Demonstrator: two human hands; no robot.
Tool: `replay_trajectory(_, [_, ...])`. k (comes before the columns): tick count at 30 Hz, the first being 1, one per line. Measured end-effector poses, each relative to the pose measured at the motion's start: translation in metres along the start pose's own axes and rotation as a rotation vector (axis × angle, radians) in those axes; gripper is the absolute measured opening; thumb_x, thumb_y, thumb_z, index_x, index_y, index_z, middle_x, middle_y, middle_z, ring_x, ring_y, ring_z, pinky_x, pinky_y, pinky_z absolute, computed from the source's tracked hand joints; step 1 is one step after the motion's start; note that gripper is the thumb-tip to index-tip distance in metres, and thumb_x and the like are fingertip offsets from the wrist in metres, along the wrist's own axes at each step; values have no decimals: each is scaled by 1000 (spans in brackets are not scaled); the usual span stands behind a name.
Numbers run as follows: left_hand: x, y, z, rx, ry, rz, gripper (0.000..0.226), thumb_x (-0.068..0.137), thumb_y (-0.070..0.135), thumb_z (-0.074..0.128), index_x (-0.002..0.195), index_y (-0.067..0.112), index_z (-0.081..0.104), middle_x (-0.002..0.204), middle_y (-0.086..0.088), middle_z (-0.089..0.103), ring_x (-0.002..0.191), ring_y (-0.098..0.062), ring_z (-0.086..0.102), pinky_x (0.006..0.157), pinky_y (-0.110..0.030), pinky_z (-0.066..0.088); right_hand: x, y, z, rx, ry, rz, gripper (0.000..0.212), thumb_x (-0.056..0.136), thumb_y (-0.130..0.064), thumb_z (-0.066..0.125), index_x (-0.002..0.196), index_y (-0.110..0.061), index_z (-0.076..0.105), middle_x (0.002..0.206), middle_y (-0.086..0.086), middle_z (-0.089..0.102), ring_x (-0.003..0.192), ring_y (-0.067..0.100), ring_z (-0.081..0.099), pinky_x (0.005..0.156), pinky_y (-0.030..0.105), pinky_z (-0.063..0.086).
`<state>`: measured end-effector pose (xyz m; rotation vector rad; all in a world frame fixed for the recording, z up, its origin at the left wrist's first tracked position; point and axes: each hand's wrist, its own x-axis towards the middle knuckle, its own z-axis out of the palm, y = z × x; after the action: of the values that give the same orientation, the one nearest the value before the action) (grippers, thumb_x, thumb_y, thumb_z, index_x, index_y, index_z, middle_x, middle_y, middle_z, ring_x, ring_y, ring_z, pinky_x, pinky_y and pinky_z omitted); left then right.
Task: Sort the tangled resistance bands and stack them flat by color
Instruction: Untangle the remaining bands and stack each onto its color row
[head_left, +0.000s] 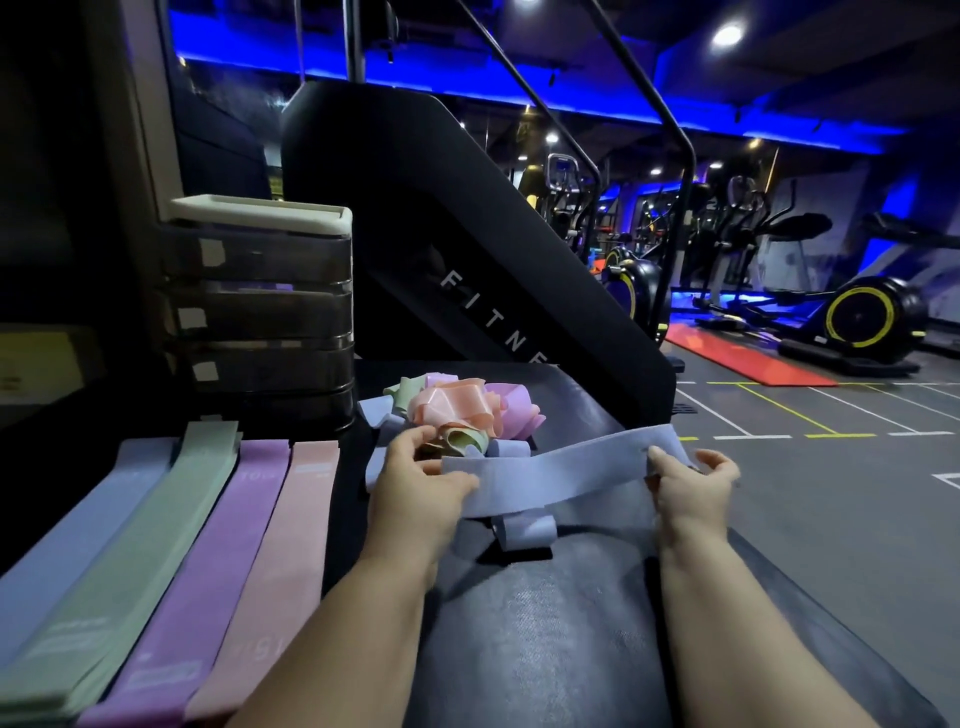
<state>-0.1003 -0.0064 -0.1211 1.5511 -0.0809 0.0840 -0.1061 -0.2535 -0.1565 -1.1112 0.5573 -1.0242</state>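
Between the hands a blue band (561, 475) runs crosswise – left hand (415, 488), right hand (685, 488) pinching its ends – blue stack (78, 530) lies far left.

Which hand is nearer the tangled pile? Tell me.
Left. The left hand is just in front of the tangled pile; the right hand is off to its right, gripping the blue band.

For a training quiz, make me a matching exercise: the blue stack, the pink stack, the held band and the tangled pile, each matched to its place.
1 blue stack
2 pink stack
3 held band
4 tangled pile

A between left hand and right hand
B leftmost flat stack
C just beyond the left hand
D rightmost flat stack

Pairs: 1-B, 2-D, 3-A, 4-C
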Motion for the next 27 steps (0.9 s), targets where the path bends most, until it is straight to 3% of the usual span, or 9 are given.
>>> replay_trajectory(2, [-6,9,-8,145,-23,27,25,81,4,66,97,22,62,89,5,63,83,-13,60,72,-26,48,-2,2,0,-19,-7,-56,35,84,-2,65,91,-27,41,76,2,47,60,17,45,60,30,41])
replay_trajectory(4, [-16,16,-20,273,-61,73,15,84,9,64,84,23,67,82,9,66,77,-9,59,66,-22,46,-5,1,0,-68,-43,-94,33,83,1,63,77,-25,43,71,1,46,60,16,43,59,29,38])
replay_trajectory(7, [-34,25,-43,435,-96,158,9,85,16,65,81,24,67,72,13,64,70,-4,58,58,-12,42,-11,1,4,-78,-120,-85,30,85,6,60,70,-20,55,69,4,52,59,15,47,57,26,43])
replay_trajectory(12, [-56,28,-85,590,-165,151,11,85,22,65,87,31,58,75,8,63,69,-11,58,66,-25,49,-33,-2,16,-88,-258,-90,17,88,1,64,93,-14,69,80,2,65,67,10,56,58,9,49])
replay_trajectory(17, [-68,30,-122,657,-168,63,8,82,23,64,84,30,60,77,8,64,75,-14,65,77,-37,58,-61,-9,43,-200,-424,-117,18,91,-4,63,107,-9,69,90,6,68,71,16,57,64,24,46])
replay_trajectory(22, [-71,32,-151,647,-186,21,6,86,22,64,80,21,63,72,5,67,50,-6,60,63,-25,56,-81,-17,74,-306,-587,-59,31,90,5,51,112,-10,66,94,3,68,73,16,57,64,27,45])
replay_trajectory(25, [-72,35,-167,678,-186,20,13,87,27,65,77,20,63,67,5,63,52,-9,56,59,-21,49,-92,-22,97,-335,-698,-16,44,83,13,45,115,-11,64,106,6,67,74,16,58,63,25,46])
replay_trajectory(27, [-73,37,-180,718,-163,34,17,86,32,66,73,20,63,66,7,64,61,-10,59,66,-23,50,-104,-27,115,-349,-753,-38,47,83,17,45,109,-16,65,110,9,66,69,16,56,55,18,44])
